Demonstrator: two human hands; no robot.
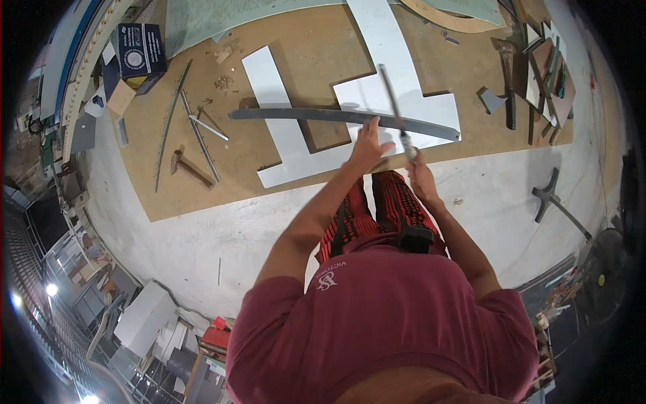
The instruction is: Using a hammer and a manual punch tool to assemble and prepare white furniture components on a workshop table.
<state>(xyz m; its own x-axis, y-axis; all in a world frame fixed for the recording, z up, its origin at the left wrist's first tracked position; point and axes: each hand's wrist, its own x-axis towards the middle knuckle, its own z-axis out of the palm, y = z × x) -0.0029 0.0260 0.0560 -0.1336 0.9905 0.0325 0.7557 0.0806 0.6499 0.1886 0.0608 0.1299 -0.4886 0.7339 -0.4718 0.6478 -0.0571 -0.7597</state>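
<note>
A long, slightly curved dark grey strip (286, 115) lies across a white cut-out panel (296, 160) with several arms. On the strip rest the fingers of my left hand (367, 147), spread with the thumb held out to the side; it grips nothing. My right hand (421, 179) is closed around the pale handle of a long narrow tool that looks like a file (391, 94). Its dark blade points away from me and crosses over the strip, just right of my left fingers. Whether the blade touches the strip I cannot tell.
A brown board (232, 195) lies under the panel. Left are a hammer (191, 170), thin metal strips (196, 138) and a dark box (140, 52). Right are another hammer (509, 84), offcuts (548, 81) and a pedestal fan (601, 279). A green sheet (229, 17) borders the far side.
</note>
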